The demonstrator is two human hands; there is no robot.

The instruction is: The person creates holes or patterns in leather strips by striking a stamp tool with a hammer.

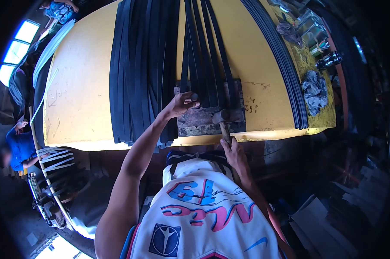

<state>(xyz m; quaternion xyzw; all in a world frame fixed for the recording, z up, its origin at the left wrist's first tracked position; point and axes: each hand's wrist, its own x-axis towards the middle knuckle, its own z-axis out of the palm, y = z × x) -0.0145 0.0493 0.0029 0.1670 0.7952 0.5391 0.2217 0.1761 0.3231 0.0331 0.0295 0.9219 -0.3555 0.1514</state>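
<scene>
My left hand (183,105) is closed around a short upright metal punch (194,97), whose round top faces up. Its lower end is hidden. Beneath it lies a dark, worn board (195,123) on the yellow table. Ends of several narrow black strips (210,73) rest on this board, close to the punch. At the table's front edge, my right hand (234,152) grips the handle of a hammer (222,116). The hammer's head hangs over the board, to the right of the punch and apart from it.
A thick bundle of black strips (139,73) spans the yellow table (82,86) on the left; another stack (285,64) runs along the right. Crumpled grey cloth (315,93) and a dark bottle (329,60) are at the right edge. A person in blue (21,146) is at the left.
</scene>
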